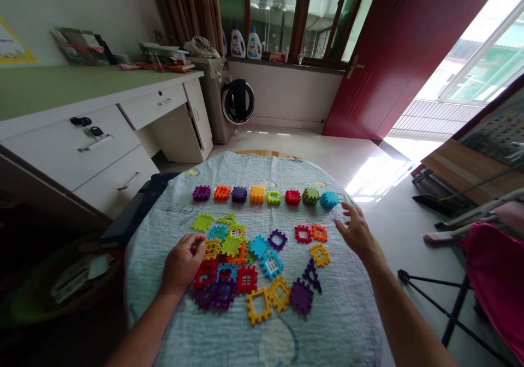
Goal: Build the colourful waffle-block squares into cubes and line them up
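Note:
My right hand [355, 229] is open at the right end of a row of assembled block cubes, its fingers spread beside a light-blue cube [329, 200]. Leftward from it run a green cube [310, 196], a red cube [292, 197] and several more, out to a purple one [202, 193]. My left hand [183, 262] has its fingers curled together at the left edge of a pile of flat interlocking tiles, right by a yellow window tile [212, 248]. Whatever those fingers pinch is hidden. Near the pile lie a blue window tile [272, 264] and a purple triangular tile [312, 275].
A pale-blue quilted cloth [323, 334] covers the round table. Beyond stand a white cabinet [104, 149], a washing machine [216, 100] with its door ajar, and a red door [393, 50]. A pink folding chair [497, 280] is at right; a dark bin [45, 296] at lower left.

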`<action>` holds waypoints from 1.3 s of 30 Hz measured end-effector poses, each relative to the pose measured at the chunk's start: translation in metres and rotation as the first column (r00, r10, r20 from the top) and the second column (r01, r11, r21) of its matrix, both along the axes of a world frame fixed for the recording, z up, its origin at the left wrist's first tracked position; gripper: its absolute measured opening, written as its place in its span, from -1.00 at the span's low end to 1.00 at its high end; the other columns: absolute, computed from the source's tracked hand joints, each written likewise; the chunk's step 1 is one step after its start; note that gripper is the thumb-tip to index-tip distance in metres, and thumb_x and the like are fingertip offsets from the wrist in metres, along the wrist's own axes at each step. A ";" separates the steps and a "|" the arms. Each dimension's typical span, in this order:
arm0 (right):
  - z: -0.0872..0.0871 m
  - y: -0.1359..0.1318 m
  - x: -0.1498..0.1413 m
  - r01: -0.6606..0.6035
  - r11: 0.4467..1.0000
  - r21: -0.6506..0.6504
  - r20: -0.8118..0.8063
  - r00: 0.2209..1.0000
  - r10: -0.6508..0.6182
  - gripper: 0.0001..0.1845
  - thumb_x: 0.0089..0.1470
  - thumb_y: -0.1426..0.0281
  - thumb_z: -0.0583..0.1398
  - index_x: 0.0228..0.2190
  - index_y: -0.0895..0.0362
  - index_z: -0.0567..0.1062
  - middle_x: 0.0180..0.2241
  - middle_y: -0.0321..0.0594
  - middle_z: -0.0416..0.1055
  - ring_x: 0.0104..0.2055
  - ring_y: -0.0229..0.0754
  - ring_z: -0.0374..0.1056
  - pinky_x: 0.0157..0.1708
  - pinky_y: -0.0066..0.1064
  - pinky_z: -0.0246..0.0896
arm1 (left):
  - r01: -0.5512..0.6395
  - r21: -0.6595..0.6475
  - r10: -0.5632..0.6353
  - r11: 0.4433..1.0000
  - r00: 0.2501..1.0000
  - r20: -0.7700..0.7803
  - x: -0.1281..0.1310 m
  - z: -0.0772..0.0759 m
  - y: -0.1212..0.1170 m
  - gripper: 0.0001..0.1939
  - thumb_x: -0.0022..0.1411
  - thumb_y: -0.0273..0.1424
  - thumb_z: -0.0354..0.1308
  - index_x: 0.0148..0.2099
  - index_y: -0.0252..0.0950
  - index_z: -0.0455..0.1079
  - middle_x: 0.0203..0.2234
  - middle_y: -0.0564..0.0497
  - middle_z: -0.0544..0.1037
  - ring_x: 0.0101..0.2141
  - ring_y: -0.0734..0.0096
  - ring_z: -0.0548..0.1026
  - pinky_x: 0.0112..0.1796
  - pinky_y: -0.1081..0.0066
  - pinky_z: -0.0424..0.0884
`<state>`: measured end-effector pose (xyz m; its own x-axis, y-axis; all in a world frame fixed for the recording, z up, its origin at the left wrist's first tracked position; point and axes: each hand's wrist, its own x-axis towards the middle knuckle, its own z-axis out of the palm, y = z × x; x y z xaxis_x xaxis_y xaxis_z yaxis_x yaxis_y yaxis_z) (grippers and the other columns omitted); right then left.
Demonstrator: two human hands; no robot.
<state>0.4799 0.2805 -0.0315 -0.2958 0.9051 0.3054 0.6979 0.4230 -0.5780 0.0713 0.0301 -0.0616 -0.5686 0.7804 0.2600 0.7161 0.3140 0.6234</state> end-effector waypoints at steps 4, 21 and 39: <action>-0.034 -0.058 0.001 0.083 0.993 -0.080 -0.063 0.994 -0.088 -0.56 0.01 0.21 0.14 -0.07 0.09 0.39 -0.06 -0.06 0.34 -0.12 -0.05 0.35 -0.19 -0.20 0.34 | 0.005 0.003 -0.005 1.000 1.000 -0.021 0.001 0.001 0.000 -0.77 0.12 -0.25 0.00 -0.30 -0.24 0.40 -0.37 -0.01 0.54 -0.43 0.37 0.49 -0.28 0.39 0.42; -0.058 -0.072 -0.008 0.117 0.992 0.045 0.101 0.987 -0.121 -0.71 0.17 0.21 0.02 -0.33 0.07 0.47 -0.22 -0.07 0.42 -0.10 -0.01 0.27 0.01 -0.14 0.13 | -0.022 -0.013 0.023 1.000 0.998 0.058 0.002 0.003 -0.002 -0.71 0.14 -0.21 -0.01 -0.24 -0.24 0.44 -0.37 0.01 0.59 -0.40 0.36 0.52 -0.30 0.41 0.42; -0.056 -0.071 -0.007 0.113 0.990 0.086 0.080 0.990 -0.120 -0.70 0.06 0.17 0.07 -0.32 0.10 0.46 -0.26 -0.03 0.44 -0.14 0.05 0.31 0.00 -0.10 0.12 | -0.069 0.134 0.040 0.989 0.977 0.210 -0.001 0.002 -0.006 -0.69 0.20 -0.24 -0.03 -0.17 -0.28 0.44 -0.25 -0.04 0.58 -0.21 0.32 0.53 -0.11 0.34 0.43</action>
